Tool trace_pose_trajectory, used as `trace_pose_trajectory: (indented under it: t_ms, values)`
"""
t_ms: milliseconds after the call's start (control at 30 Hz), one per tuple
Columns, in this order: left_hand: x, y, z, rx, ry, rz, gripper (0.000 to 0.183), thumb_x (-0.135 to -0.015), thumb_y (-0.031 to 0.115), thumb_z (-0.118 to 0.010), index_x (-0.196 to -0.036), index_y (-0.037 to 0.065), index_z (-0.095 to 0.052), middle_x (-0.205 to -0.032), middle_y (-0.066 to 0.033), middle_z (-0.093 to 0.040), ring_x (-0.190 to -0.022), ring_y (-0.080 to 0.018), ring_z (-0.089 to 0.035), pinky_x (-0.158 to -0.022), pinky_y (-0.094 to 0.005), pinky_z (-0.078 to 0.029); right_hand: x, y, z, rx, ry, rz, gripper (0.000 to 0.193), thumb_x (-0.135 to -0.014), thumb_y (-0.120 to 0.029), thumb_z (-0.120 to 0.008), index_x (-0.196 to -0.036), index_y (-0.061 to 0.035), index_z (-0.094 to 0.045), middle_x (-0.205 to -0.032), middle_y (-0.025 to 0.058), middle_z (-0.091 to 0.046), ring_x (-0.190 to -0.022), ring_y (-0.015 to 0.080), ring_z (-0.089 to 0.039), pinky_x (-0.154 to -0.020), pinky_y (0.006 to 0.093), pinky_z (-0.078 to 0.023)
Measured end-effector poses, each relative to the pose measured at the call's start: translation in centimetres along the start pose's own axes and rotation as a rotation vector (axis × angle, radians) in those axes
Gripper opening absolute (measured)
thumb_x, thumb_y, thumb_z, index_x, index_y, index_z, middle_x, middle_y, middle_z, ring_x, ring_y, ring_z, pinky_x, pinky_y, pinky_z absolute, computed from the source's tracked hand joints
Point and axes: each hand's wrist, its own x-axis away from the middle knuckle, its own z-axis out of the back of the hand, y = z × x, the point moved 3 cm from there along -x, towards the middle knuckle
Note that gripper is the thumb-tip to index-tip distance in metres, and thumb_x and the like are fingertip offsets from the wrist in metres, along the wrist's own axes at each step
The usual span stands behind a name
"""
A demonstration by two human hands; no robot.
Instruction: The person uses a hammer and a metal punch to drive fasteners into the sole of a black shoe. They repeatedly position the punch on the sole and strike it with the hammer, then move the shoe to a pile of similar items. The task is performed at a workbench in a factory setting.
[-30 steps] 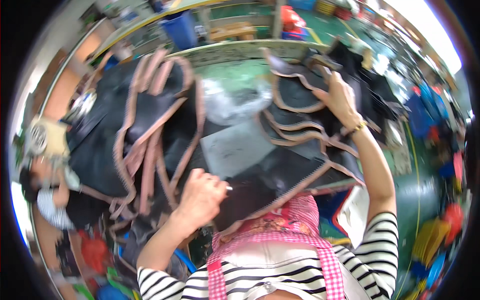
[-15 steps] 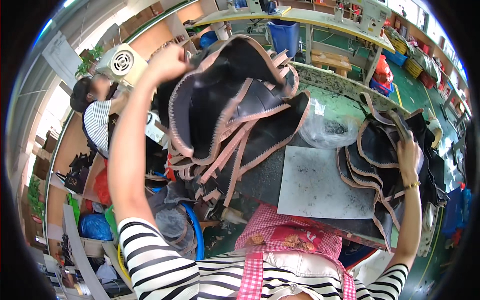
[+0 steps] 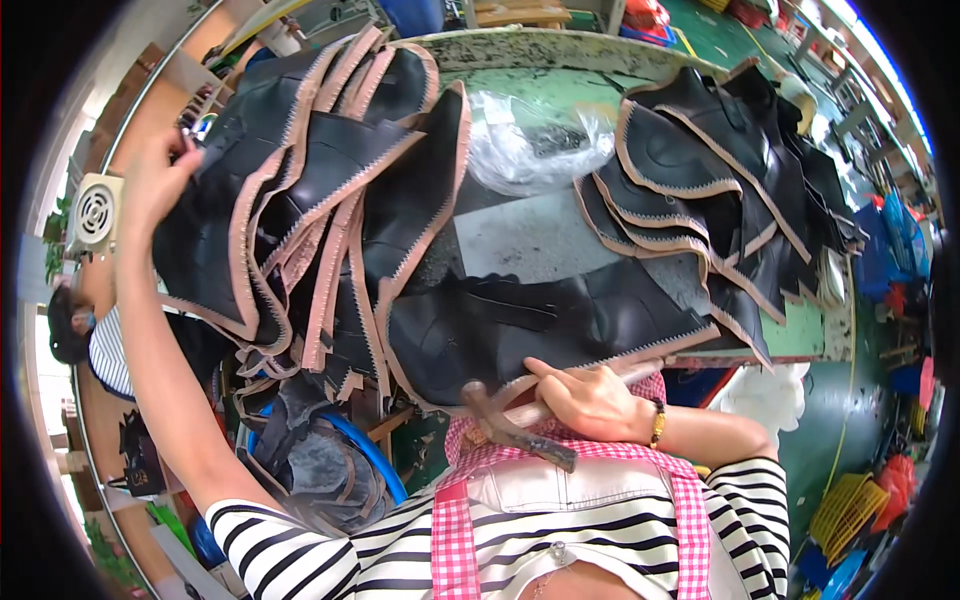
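Note:
Black leather pieces [image 3: 225, 210] with pinkish zigzag-cut edges lie in a loose heap at the left. At the heap's outer edge, my left hand [image 3: 155, 185] is closed, its fingertips pinching the edge of a black piece. Close to my waist, my right hand [image 3: 595, 402] wraps round the wooden handle of a hammer [image 3: 518, 432], the metal head pointing left. Its index finger stretches onto a single black leather piece [image 3: 540, 330] lying across the table's near edge. This piece partly covers a pale grey slab [image 3: 520, 240].
A second heap of black leather pieces [image 3: 690, 150] lies at the right. Between the heaps sits a clear plastic bag [image 3: 530, 150] on the green worktable [image 3: 620, 62]. Below left stands a blue-rimmed basket [image 3: 385, 455] of scraps. A co-worker in a striped top [image 3: 110, 352] is at far left.
My left hand has come down and left, and the raised leather now lies on the left heap. My right hand has left the right heap and now holds a hammer over a piece in front.

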Motion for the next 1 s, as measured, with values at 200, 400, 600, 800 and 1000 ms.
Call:
trace_pose_trajectory:
  t_ms: [200, 400, 600, 800, 1000]
  values:
    - [10.5, 20.9, 0.9, 1.334, 0.155, -0.168, 0.008, -0.093, 0.007, -0.062, -0.1, 0.002, -0.062, -0.094, -0.0062, -0.065, -0.083, -0.0106, -0.063, -0.071, -0.0234, -0.05, -0.5, 1.0, -0.9, -0.163, -0.022, -0.167, 0.045, -0.07, -0.013, -0.072, -0.103, 0.0079, -0.051, -0.12, 0.0288, -0.058, -0.075, 0.0343, -0.069, -0.057, 0.039, -0.057]
    - [17.9, 29.4, -16.3, 1.597, -0.426, 0.308, 0.009, -0.096, 0.01, -0.059, -0.097, 0.001, -0.056, -0.086, -0.0076, -0.066, -0.07, -0.0111, -0.065, -0.061, -0.0234, -0.054, 1.0, 2.3, 5.3, -0.412, -0.062, -0.528, 0.028, -0.086, -0.014, -0.067, -0.113, -0.0042, -0.066, -0.084, 0.0158, -0.066, -0.067, 0.0279, -0.067, -0.056, 0.0365, -0.052]
    - [17.7, 29.4, -16.7, 1.678, -0.432, 0.253, 0.009, -0.096, 0.008, -0.06, -0.096, 0.0, -0.056, -0.087, -0.0088, -0.067, -0.072, -0.0117, -0.066, -0.064, -0.0242, -0.056, 1.3, 4.5, 4.4, -0.128, -0.044, -0.491, 0.025, -0.092, -0.021, -0.06, -0.109, -0.0034, -0.065, -0.069, 0.0172, -0.062, -0.059, 0.0367, -0.061, -0.055, 0.0432, -0.05]
    - [18.8, 29.2, -16.2, 1.562, -0.444, 0.21, 0.013, -0.092, 0.01, -0.066, -0.096, 0.0, -0.06, -0.084, -0.0067, -0.069, -0.073, -0.0112, -0.068, -0.065, -0.0229, -0.056, 0.4, 4.4, 5.1, -0.132, -0.109, -0.51, 0.022, -0.093, -0.021, -0.059, -0.102, -0.0011, -0.062, -0.062, 0.0155, -0.06, -0.059, 0.0371, -0.061, -0.054, 0.0434, -0.047]
    - [18.6, 29.6, -16.3, 1.503, -0.419, 0.174, 0.01, -0.091, 0.009, -0.067, -0.093, 0.0, -0.062, -0.08, -0.0053, -0.069, -0.071, -0.0106, -0.068, -0.064, -0.0226, -0.055, 1.0, 4.3, 5.1, -0.191, -0.123, -0.565, 0.025, -0.092, -0.021, -0.061, -0.106, -0.0008, -0.06, -0.065, 0.0165, -0.06, -0.059, 0.0368, -0.061, -0.055, 0.0425, -0.048]
